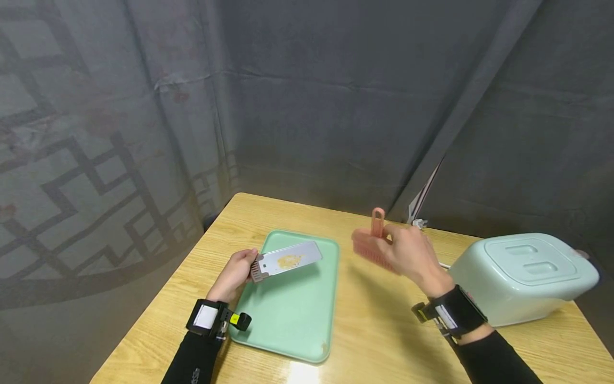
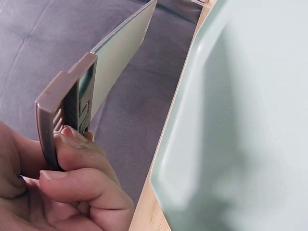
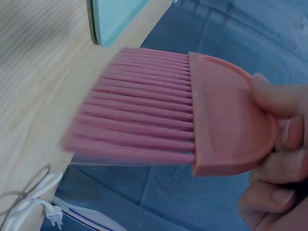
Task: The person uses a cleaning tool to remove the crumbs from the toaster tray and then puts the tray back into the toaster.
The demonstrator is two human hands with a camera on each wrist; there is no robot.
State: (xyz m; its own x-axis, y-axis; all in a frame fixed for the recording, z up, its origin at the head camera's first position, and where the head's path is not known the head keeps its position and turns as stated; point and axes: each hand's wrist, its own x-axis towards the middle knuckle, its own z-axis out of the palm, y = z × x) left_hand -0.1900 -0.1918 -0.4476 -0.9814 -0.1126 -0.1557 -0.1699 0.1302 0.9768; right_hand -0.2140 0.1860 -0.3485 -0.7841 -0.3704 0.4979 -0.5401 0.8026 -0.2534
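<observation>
My left hand (image 1: 236,273) grips the brown slotted end of a flat metal crumb tray (image 1: 310,253), seen edge-on in the left wrist view. Yellowish crumbs (image 1: 290,261) lie on its pale surface. Below it, a mint green tray (image 1: 288,322) rests on the table, and the crumb tray hangs above it, apart. To the right, my right hand (image 1: 416,255) holds a pink cleaning brush (image 3: 224,115) by its rounded back, above the table. Its bristles (image 3: 139,108) look slightly blurred in the right wrist view.
A mint toaster (image 1: 503,293) with a lid on top stands at the table's right side. Near the back edge lies a white cord with a plug (image 3: 54,215). Grey curtains (image 1: 326,117) hang behind the wooden table (image 1: 384,341).
</observation>
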